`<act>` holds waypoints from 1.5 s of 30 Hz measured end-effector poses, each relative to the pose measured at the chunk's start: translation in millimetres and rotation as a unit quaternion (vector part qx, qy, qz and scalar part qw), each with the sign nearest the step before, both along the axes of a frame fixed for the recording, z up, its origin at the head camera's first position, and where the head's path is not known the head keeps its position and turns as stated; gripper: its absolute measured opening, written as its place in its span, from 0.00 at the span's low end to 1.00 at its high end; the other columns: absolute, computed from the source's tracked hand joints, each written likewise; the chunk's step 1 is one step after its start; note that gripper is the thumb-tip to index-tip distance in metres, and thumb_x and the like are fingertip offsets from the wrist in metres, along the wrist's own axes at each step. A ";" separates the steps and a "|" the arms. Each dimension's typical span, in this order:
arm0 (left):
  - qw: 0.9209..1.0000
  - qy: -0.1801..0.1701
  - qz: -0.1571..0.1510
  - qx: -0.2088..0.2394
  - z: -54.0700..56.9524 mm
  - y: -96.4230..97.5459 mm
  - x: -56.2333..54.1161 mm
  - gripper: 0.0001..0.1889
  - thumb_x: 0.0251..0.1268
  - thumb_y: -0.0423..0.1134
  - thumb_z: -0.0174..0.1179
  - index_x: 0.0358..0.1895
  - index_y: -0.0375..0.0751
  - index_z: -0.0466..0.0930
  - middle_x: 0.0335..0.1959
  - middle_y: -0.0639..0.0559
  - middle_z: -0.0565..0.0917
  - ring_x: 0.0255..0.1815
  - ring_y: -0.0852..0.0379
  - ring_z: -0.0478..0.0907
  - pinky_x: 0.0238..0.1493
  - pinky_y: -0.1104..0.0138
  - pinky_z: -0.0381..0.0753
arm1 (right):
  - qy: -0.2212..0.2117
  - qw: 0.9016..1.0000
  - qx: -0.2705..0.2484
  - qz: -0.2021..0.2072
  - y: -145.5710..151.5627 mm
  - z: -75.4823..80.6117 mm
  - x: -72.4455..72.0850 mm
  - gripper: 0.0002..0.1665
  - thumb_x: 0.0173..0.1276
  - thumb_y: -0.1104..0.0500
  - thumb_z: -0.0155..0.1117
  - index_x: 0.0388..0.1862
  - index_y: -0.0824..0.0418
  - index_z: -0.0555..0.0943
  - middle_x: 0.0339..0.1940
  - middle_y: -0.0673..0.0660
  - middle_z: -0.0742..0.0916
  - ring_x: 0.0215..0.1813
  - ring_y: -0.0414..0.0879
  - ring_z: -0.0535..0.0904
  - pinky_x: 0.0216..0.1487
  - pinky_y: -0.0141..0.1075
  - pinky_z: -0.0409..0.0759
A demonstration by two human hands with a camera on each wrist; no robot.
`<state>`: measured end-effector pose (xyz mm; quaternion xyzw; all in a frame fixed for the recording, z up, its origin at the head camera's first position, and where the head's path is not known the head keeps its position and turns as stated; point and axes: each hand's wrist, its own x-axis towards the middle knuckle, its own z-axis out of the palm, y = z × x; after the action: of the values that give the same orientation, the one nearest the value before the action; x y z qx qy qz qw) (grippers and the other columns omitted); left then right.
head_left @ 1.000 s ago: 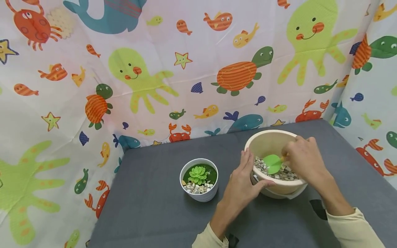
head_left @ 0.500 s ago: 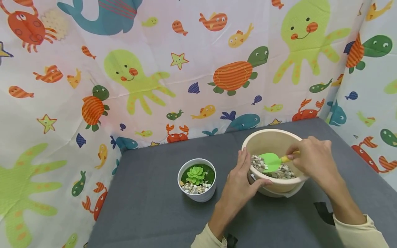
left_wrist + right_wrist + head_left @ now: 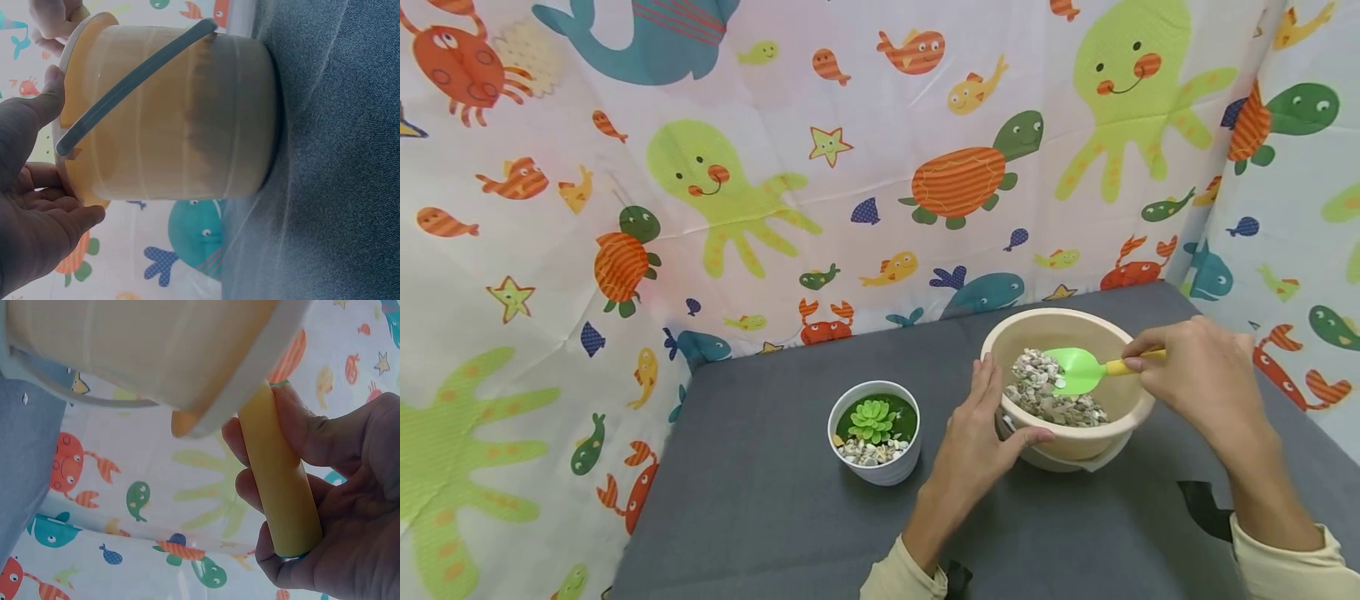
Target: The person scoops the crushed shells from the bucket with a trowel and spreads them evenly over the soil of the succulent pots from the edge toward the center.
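Grips yellow handle (image 3: 1122,367) of green scoop (image 3: 1078,372) in curled fingers of right hand (image 3: 1201,379), holding blade inside beige bucket (image 3: 1082,434) with tip against pale pebbles (image 3: 1043,398). Clasps near-left rim with thumb and spread fingers of left hand (image 3: 973,442). Locates bucket upright on right part of desk (image 3: 745,492), right of white pot (image 3: 887,474) bearing green succulent (image 3: 872,421) and stones (image 3: 872,452)

Potted plant (image 3: 874,433), gry tbl (image 3: 760,500), sea-print bkdrp (image 3: 842,192)
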<state>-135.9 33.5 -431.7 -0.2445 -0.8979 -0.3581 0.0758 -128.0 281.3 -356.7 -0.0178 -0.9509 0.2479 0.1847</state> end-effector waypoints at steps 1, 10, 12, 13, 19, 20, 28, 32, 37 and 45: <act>1.000 0.000 0.002 0.000 -0.4 -0.6 -0.3 0.53 0.60 0.63 0.71 0.82 0.39 0.59 0.87 0.48 0.55 0.87 0.48 0.54 0.76 0.52 0.73 | 0.002 1.000 -0.001 0.000 0.6 0.5 0.4 0.09 0.51 0.69 0.80 0.33 0.70 0.91 0.25 0.66 0.90 0.39 0.62 0.77 0.40 0.53 0.53; 1.000 0.006 0.002 -0.005 -1.2 -3.3 -0.2 0.53 0.61 0.65 0.69 0.83 0.42 0.58 0.87 0.50 0.54 0.87 0.51 0.53 0.76 0.52 0.74 | -0.016 1.000 0.005 -0.014 0.6 7.0 3.8 0.09 0.53 0.68 0.79 0.34 0.70 0.91 0.27 0.68 0.89 0.40 0.64 0.74 0.43 0.60 0.56; 1.000 0.004 0.002 -0.007 -2.0 -3.2 0.3 0.53 0.61 0.66 0.68 0.83 0.43 0.57 0.87 0.50 0.53 0.87 0.51 0.53 0.76 0.52 0.74 | -0.021 1.000 0.009 -0.020 -0.1 8.8 5.5 0.08 0.54 0.68 0.78 0.34 0.70 0.91 0.26 0.68 0.89 0.39 0.63 0.74 0.44 0.62 0.56; 1.000 0.002 0.002 -0.007 -2.4 -3.3 0.6 0.53 0.62 0.66 0.68 0.84 0.43 0.57 0.88 0.50 0.53 0.87 0.51 0.53 0.76 0.52 0.74 | -0.024 0.999 0.011 -0.023 -0.3 9.7 6.5 0.08 0.55 0.67 0.78 0.34 0.70 0.91 0.27 0.68 0.89 0.39 0.63 0.74 0.44 0.61 0.56; 1.000 0.005 0.002 0.001 -2.7 -6.1 0.8 0.53 0.62 0.66 0.68 0.84 0.43 0.55 0.88 0.48 0.53 0.88 0.51 0.52 0.78 0.52 0.71 | -0.014 0.999 0.017 -0.028 -3.6 15.6 10.6 0.07 0.55 0.67 0.79 0.34 0.68 0.91 0.26 0.67 0.89 0.37 0.62 0.76 0.41 0.52 0.54; 1.000 0.008 0.001 0.004 -1.9 -7.0 0.6 0.53 0.63 0.65 0.68 0.84 0.42 0.55 0.87 0.48 0.53 0.88 0.51 0.52 0.79 0.52 0.70 | -0.013 0.999 0.017 -0.027 -4.3 16.5 11.1 0.07 0.55 0.66 0.79 0.33 0.68 0.91 0.26 0.67 0.89 0.37 0.62 0.76 0.41 0.52 0.54; 0.999 0.027 0.016 0.009 7.9 -17.6 1.7 0.51 0.65 0.62 0.69 0.84 0.40 0.56 0.86 0.48 0.57 0.87 0.50 0.57 0.81 0.55 0.68 | -0.010 1.000 0.018 -0.020 -12.7 25.9 15.7 0.07 0.57 0.67 0.77 0.35 0.68 0.91 0.23 0.65 0.88 0.34 0.59 0.75 0.40 0.50 0.53; 0.999 0.028 0.028 0.001 11.3 -21.9 3.6 0.51 0.65 0.62 0.69 0.84 0.41 0.56 0.87 0.50 0.56 0.87 0.52 0.55 0.82 0.56 0.66 | -0.001 1.000 0.016 -0.011 -16.9 29.9 17.6 0.06 0.59 0.67 0.75 0.35 0.68 0.91 0.21 0.63 0.88 0.34 0.58 0.73 0.40 0.47 0.53; 0.999 0.035 0.038 -0.001 13.3 -27.2 5.6 0.51 0.65 0.62 0.69 0.83 0.39 0.57 0.86 0.48 0.58 0.87 0.52 0.56 0.81 0.56 0.67 | 0.009 1.000 0.017 0.007 -21.0 33.9 19.7 0.03 0.59 0.67 0.76 0.33 0.66 0.91 0.17 0.57 0.85 0.32 0.56 0.71 0.39 0.47 0.54; 0.998 0.029 0.047 0.029 14.8 -42.6 9.1 0.51 0.64 0.59 0.72 0.83 0.40 0.58 0.85 0.46 0.60 0.86 0.47 0.59 0.80 0.52 0.68 | 0.017 0.999 0.012 0.033 -34.5 35.1 17.4 0.03 0.58 0.66 0.76 0.33 0.63 0.92 0.19 0.56 0.87 0.29 0.51 0.71 0.30 0.42 0.60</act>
<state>-126.7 -9.1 -416.9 -0.2103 -0.8948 -0.3731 0.1258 -110.6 246.7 -321.6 0.0197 -0.9506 0.2428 0.1925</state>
